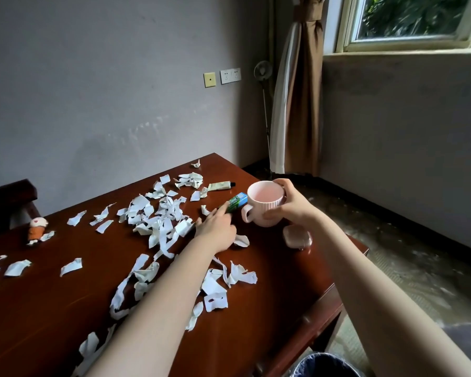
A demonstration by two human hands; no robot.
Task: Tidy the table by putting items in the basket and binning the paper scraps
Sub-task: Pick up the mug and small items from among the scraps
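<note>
My right hand (288, 204) is shut on a pink ribbed mug (264, 204), held above the table's right part. My left hand (215, 227) reaches forward and its fingers touch a green and blue box (235, 201) just left of the mug; whether it grips the box is unclear. White paper scraps (161, 221) lie scattered over the dark wooden table (65, 308). A cream tube (219, 186) lies behind the box. A small pink case (297, 238) rests below the mug. A little orange doll (37, 229) lies at the left.
A bin with a dark liner (324, 365) stands at the bottom edge by the table's right side. A dark chair (8, 202) is at the far left. A curtain (297, 91) and a standing fan (264, 74) fill the corner.
</note>
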